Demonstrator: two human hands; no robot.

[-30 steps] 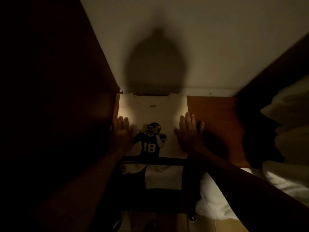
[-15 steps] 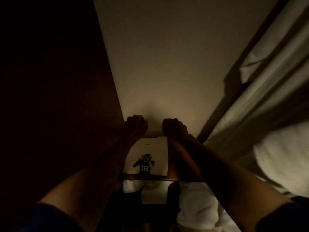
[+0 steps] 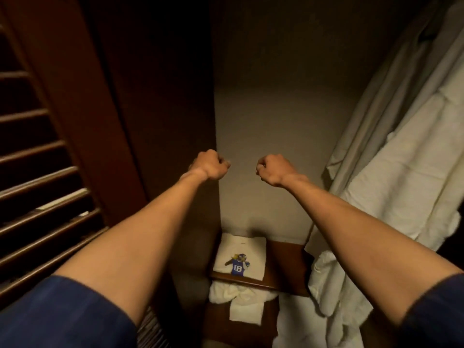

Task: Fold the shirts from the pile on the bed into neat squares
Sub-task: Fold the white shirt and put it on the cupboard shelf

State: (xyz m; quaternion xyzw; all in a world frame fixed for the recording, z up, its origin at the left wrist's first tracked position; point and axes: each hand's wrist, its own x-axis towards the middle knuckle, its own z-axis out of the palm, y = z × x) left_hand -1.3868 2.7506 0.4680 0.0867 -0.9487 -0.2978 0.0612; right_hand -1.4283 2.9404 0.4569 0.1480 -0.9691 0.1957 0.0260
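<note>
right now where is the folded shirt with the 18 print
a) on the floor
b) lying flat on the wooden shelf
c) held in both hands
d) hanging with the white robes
b: the folded shirt lies flat on the wooden shelf, while both hands, left and right, are raised as empty fists above it.

A folded white shirt (image 3: 239,257) lies flat on the wooden shelf (image 3: 286,267)

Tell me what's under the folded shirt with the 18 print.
The folded shirt lies flat on a wooden shelf. Below the shelf's front edge, bunched white cloth shows. The wood directly beneath the shirt is covered.
</note>
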